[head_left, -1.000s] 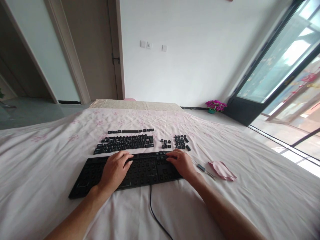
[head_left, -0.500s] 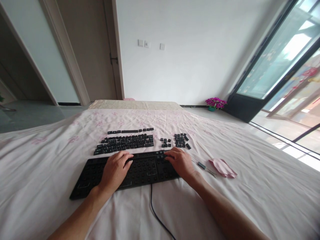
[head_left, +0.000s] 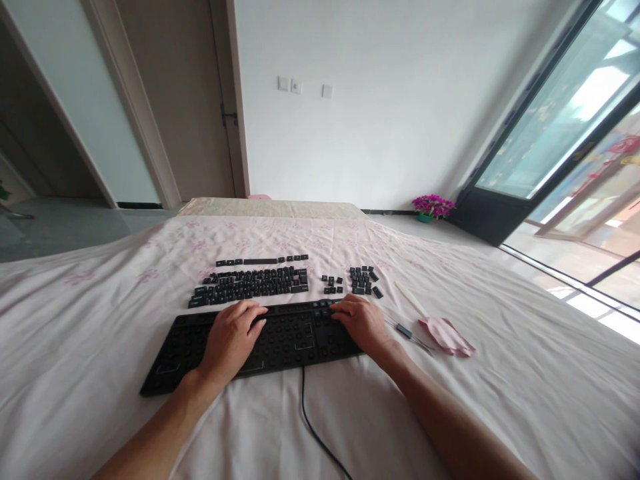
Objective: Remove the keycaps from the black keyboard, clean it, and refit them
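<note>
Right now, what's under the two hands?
Both the left hand and right hand rest flat on the black keyboard base, keycaps stripped. Bare sockets show around them; those beneath the palms are covered. Removed keycaps lie behind it.

A home bedroom is showing here: a bed (head_left: pixel 500 373) in floral sheeting, an interior door (head_left: pixel 175 100), and a balcony window (head_left: pixel 565 133).
</note>
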Demonstrator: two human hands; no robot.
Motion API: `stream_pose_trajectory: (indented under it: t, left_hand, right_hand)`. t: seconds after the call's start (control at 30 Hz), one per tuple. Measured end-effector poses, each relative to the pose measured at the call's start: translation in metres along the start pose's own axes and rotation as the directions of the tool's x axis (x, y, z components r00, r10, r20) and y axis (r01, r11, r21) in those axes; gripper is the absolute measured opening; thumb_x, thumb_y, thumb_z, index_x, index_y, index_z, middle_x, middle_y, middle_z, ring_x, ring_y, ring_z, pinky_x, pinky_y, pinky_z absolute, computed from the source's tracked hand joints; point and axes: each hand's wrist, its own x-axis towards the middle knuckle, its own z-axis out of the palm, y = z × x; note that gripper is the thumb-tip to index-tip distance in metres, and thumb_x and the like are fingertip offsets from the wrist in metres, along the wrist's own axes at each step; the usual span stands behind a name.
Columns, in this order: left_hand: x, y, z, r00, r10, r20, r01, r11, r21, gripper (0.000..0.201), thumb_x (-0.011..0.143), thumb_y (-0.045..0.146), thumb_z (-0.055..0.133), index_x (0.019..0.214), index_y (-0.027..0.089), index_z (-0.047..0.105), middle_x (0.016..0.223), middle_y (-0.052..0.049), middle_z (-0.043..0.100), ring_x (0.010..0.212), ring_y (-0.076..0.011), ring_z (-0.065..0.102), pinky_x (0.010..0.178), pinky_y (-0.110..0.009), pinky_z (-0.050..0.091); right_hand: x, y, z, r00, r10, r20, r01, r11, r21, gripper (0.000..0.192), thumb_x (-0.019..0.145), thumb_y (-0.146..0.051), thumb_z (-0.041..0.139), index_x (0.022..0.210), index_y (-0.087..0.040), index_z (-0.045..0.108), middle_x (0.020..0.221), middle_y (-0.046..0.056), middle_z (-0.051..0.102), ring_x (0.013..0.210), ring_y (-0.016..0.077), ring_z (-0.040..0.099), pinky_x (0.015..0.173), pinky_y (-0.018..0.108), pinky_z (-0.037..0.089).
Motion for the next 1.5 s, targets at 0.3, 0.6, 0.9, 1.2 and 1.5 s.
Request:
stream_pose_trajectory:
  t: [0.3,0.6,0.9,1.2,1.5]
  left_hand:
    - [0.000,0.000,0.000,1.000,0.008,0.005,-0.008,0.999,0.031,0.017,0.086,0.022,0.058,0.100,0.023,0.067,0.103,-0.004,0.067,0.094,-0.0211,0.062,0.090,-0.038,0.048]
    - [0.000,0.000,0.001,1.000,-0.003,0.000,0.003,0.999,0.036,0.016,0.085,0.022,0.060,0.099,0.023,0.067,0.102,-0.004,0.067,0.095,-0.0210,0.063,0.090,-0.037,0.048]
    - [0.000,0.002,-0.001,1.000,-0.014,0.003,0.014,0.999,0.041,0.016,0.085,0.022,0.060,0.099,0.023,0.067,0.103,-0.004,0.067,0.096,-0.0212,0.062,0.089,-0.038,0.047]
    - [-0.001,-0.002,0.003,1.000,-0.004,-0.015,0.005,0.999,0.032,0.015,0.085,0.023,0.060,0.099,0.024,0.067,0.102,-0.004,0.066,0.095,-0.0211,0.062,0.089,-0.037,0.047]
    - [-0.001,0.001,0.001,1.000,-0.021,-0.012,0.022,0.999,0.035,0.017,0.083,0.021,0.062,0.099,0.024,0.067,0.103,-0.004,0.067,0.095,-0.0216,0.062,0.088,-0.038,0.047]
  right_hand:
    - [0.009,-0.005,-0.011,0.994,-0.001,0.112,0.013,0.995,-0.103,0.021,0.086,-0.029,0.058,0.099,-0.029,0.075,0.098,0.000,0.070,0.089,0.0172,0.064,0.075,0.024,0.041]
    - [0.011,-0.006,-0.013,0.990,0.001,0.144,0.012,0.995,-0.094,0.020,0.086,-0.028,0.058,0.096,-0.027,0.075,0.098,0.001,0.071,0.088,0.0174,0.064,0.074,0.024,0.041]
    - [0.013,-0.004,-0.011,0.990,-0.024,0.140,0.035,0.997,-0.076,0.017,0.084,-0.027,0.060,0.091,-0.026,0.076,0.095,0.001,0.072,0.086,0.0175,0.065,0.074,0.024,0.041]
    - [0.011,0.013,0.002,0.998,-0.003,0.066,-0.003,0.996,0.085,0.017,0.081,-0.026,0.064,0.093,-0.028,0.076,0.093,-0.001,0.072,0.084,0.0167,0.065,0.079,0.025,0.045]
    - [0.014,0.025,0.013,0.995,0.084,0.054,-0.094,0.969,0.228,0.017,0.077,-0.027,0.066,0.091,-0.027,0.077,0.091,0.000,0.072,0.083,0.0179,0.066,0.079,0.028,0.047]
